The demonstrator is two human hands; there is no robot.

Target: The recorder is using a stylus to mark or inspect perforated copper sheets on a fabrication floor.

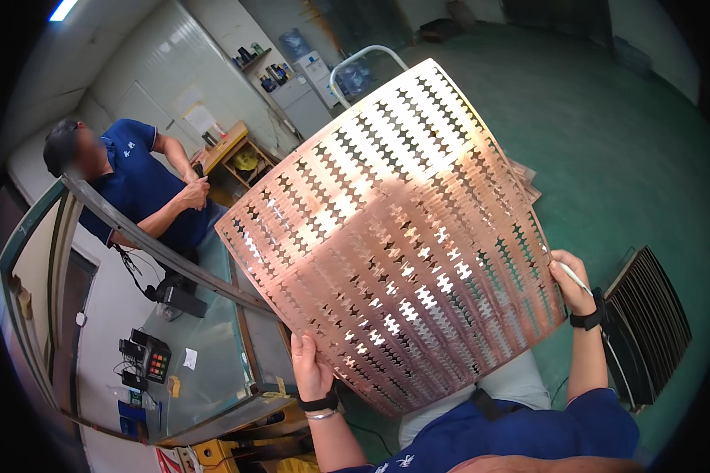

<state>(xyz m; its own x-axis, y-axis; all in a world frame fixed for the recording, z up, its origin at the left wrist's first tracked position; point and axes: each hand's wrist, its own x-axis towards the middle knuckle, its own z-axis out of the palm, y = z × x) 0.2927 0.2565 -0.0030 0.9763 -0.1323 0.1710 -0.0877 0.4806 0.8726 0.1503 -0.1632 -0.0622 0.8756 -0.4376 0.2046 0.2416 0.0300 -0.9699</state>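
A large thin copper sheet (386, 229), punched all over with rows of small shaped holes, fills the middle of the view and is held up tilted. My left hand (312, 369) grips its lower left edge. At the lower right edge my right hand (573, 282) holds the sheet, with a thin white stick-like thing lying along the fingers. Both wrists wear black bands.
A person in a blue shirt (138, 189) stands at the left behind a glass-topped machine table (205, 355) with a small keypad box (151, 356). A black slatted rack (651, 323) lies on the green floor (607, 134) at right. A water dispenser (314, 67) stands at the far wall.
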